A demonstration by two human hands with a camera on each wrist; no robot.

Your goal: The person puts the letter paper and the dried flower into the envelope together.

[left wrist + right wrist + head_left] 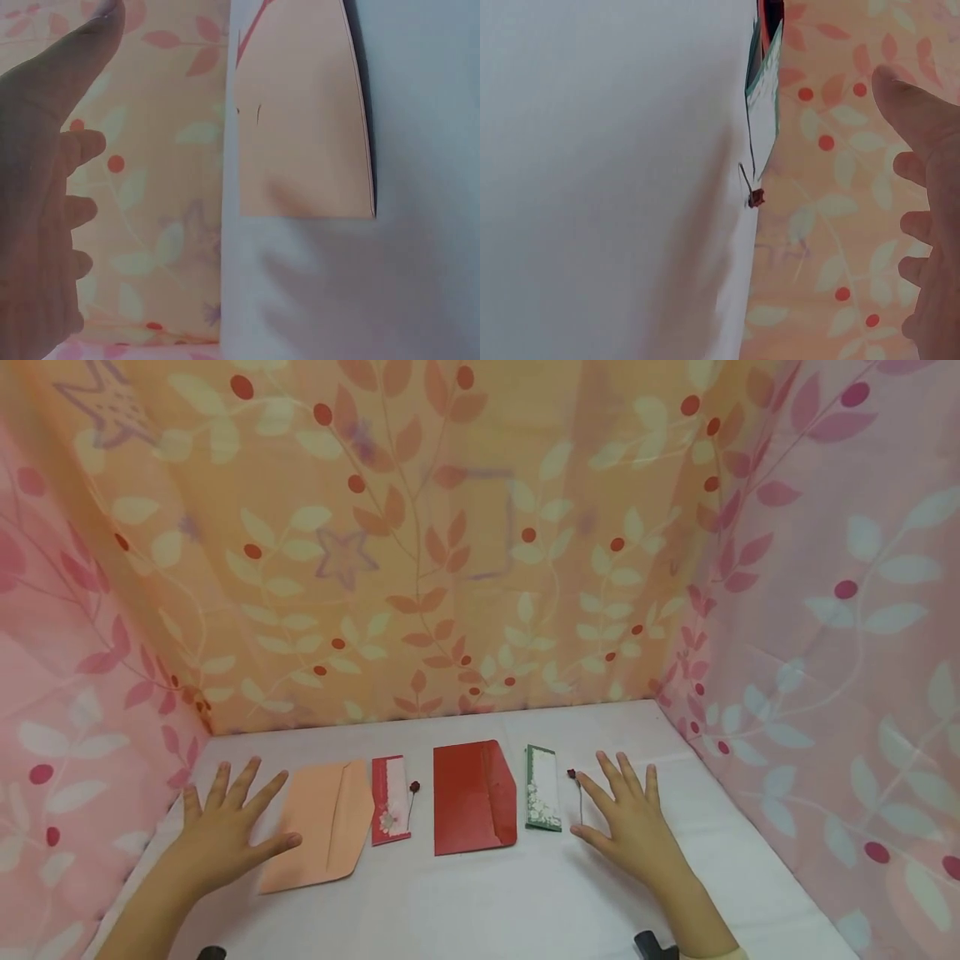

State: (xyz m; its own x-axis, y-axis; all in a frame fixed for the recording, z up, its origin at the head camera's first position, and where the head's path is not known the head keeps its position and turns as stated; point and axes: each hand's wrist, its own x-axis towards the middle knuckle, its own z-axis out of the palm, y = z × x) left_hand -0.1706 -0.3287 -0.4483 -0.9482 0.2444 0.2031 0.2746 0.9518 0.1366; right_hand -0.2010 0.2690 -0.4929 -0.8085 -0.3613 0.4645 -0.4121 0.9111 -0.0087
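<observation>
My left hand (225,835) is spread with straight fingers beside and partly over the left side of a peach envelope (311,827), holding nothing. To that envelope's right lie a red-and-white card (392,802) and a small dark red flower (415,786) on a thin stem. A red envelope (462,797) lies in the middle. Further right is a green-edged white card (544,787). Near the fingertips of my spread right hand (637,831) lies another dark red flower (572,773), also visible in the right wrist view. Both hands appear raised above the table, casting shadows on it.
A white cloth covers the table (495,910). Patterned curtains with leaves close off the back (480,635) and both sides. Two dark objects show at the lower edge of the head view, one near each forearm.
</observation>
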